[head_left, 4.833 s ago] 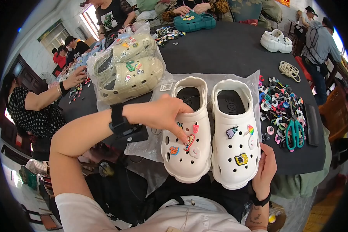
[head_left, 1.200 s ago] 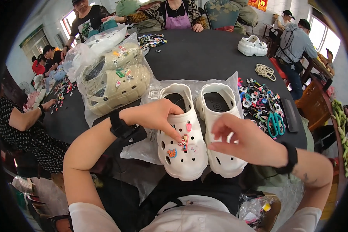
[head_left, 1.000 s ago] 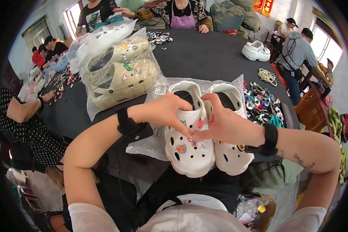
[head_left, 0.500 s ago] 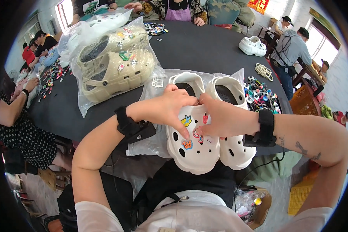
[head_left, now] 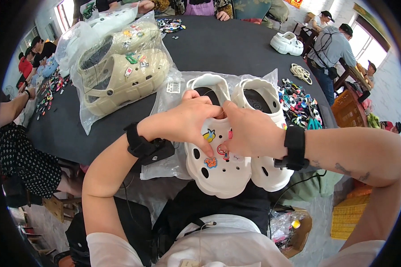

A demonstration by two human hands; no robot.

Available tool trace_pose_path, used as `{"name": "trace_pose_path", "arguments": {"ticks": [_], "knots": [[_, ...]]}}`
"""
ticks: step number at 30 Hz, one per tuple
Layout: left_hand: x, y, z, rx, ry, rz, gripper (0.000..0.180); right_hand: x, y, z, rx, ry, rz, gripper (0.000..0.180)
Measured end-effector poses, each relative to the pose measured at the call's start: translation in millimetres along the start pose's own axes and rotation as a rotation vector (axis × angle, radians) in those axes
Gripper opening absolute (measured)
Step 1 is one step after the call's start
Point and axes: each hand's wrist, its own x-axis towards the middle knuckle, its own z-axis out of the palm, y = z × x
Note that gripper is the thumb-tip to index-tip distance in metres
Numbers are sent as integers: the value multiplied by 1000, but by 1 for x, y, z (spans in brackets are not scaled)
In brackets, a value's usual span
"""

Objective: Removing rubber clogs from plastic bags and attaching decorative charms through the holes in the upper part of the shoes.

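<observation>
Two white clogs stand side by side at the table's near edge, toes toward me. Both my hands grip the left clog [head_left: 223, 182]. My left hand [head_left: 187, 119] has its fingers at the shoe's opening and its thumb pressed on the upper, by an orange charm [head_left: 210, 163]. From the other side my right hand [head_left: 254, 133] reaches into the same opening, thumb beside a red-and-white charm [head_left: 222, 153]. A yellow-and-blue charm [head_left: 209, 135] shows between the thumbs. The fingertips inside are hidden. My right hand partly covers the right clog [head_left: 269, 175]. Beneath lies a clear plastic bag [head_left: 158, 167].
Bagged beige clogs [head_left: 124, 91] stand at the left. Right of the white pair lie loose charms [head_left: 296, 100] and teal-handled scissors [head_left: 314, 123]. Farther back are a cord coil [head_left: 301, 74] and another white clog [head_left: 287, 43]. Several people sit around.
The view has shifted slightly, so most of the scene sits a little farther left and up. Both hands keep their hold on the left clog. The scissors' handles now show beyond my right wrist.
</observation>
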Motion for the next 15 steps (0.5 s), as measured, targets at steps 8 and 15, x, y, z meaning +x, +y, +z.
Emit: {"name": "trace_pose_path", "arguments": {"ticks": [8, 15], "knots": [[0, 12, -4, 47, -21, -88, 74, 4, -1, -8, -36, -51, 36, 65], [-34, 29, -4, 125, 409, -127, 100, 16, 22, -36, 436, -421, 1, 71]]}}
